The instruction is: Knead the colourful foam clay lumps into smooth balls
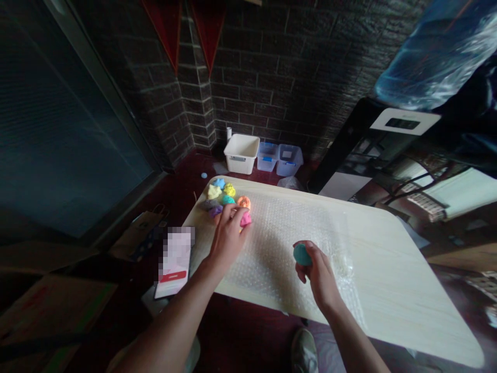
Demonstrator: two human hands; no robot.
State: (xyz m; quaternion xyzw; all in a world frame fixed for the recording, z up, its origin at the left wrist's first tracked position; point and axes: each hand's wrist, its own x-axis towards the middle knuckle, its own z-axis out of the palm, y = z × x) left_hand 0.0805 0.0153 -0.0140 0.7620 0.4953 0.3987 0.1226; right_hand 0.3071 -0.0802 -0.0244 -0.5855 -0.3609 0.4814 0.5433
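In the head view, my left hand (228,231) reaches over a cluster of coloured, soft-looking lumps like modelling clay at the table's left end. Its fingers curl round a pink lump of clay (246,219); some fingertips are hidden. Close by lie an orange lump (244,201), a teal lump (228,199), a purple lump (215,211), a yellow lump (229,189), a cream lump (214,191) and a blue lump (219,183). Above the bubble wrap, my right hand (316,267) grips a teal round disc (302,255), its flat face turned up towards me.
Bubble wrap (272,243) covers much of the pale wooden table (396,259). A phone-like slab with a blurred screen (176,261) is at the left edge. Beyond the table stand a white basket (241,165) and two clear bins (267,158). A water dispenser (349,150) rises at right.
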